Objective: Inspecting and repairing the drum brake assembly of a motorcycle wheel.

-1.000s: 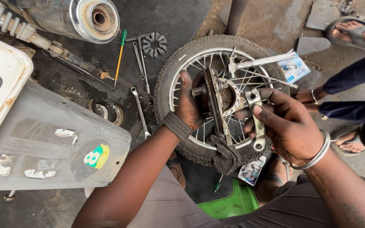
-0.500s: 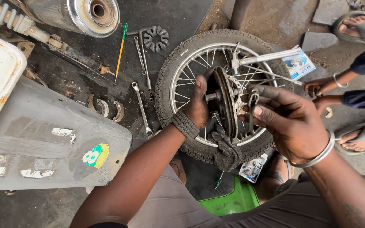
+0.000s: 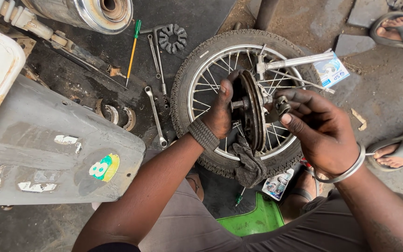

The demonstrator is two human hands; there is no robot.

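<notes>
Head view, left to right. Left of the left hand (image 3: 221, 112), loose steel spanners (image 3: 156, 116) and curved brake shoes (image 3: 117, 115) lie on the oily ground. That hand closes on the dark round brake drum plate (image 3: 253, 114), upright at the hub of the spoked, rubber-tyred wheel (image 3: 201, 74). The right hand (image 3: 320, 130) pinches a small metal fitting (image 3: 283, 105) just beside the plate. Judged part-way: plate not yet seated.

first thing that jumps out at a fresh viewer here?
The spoked wheel lying flat in the middle, with the left hand gripping the dark brake drum plate held on edge over its hub. The right hand pinches a small metal part right beside the plate. At upper left, a shiny exhaust pipe and wrenches spread on the dark mat.
</notes>
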